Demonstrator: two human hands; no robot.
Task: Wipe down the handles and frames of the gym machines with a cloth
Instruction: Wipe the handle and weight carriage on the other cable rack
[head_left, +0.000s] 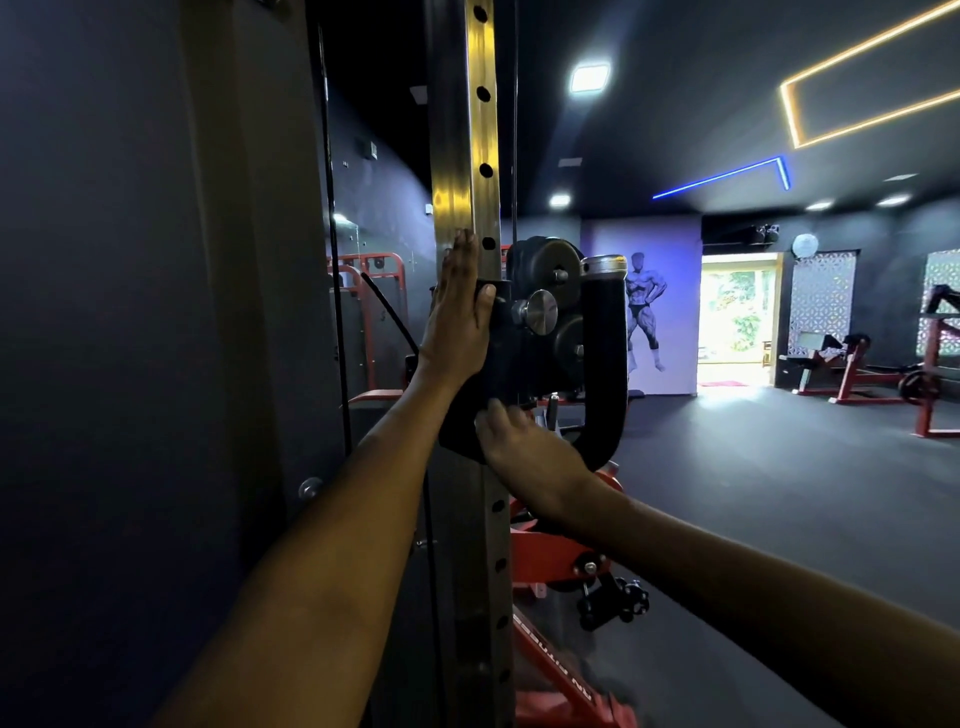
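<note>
A steel upright post (483, 130) with a row of holes stands in front of me. On it sits a black pulley carriage (540, 332) with a black U-shaped handle (605, 364). My left hand (457, 312) presses flat against the post and the carriage's left side, fingers straight, thumb on the carriage. A dark cloth (457, 431) bunches below that wrist, against the carriage's lower edge. My right hand (524, 447) grips the cloth there, fingers curled, just left of the handle's bend.
A dark wall panel (156, 312) is close on my left, with a cable (337, 312) running down beside it. Red machine parts (561, 551) lie below the carriage. Red benches (857, 374) stand far right on the dark floor (753, 493), near a bright doorway (737, 322).
</note>
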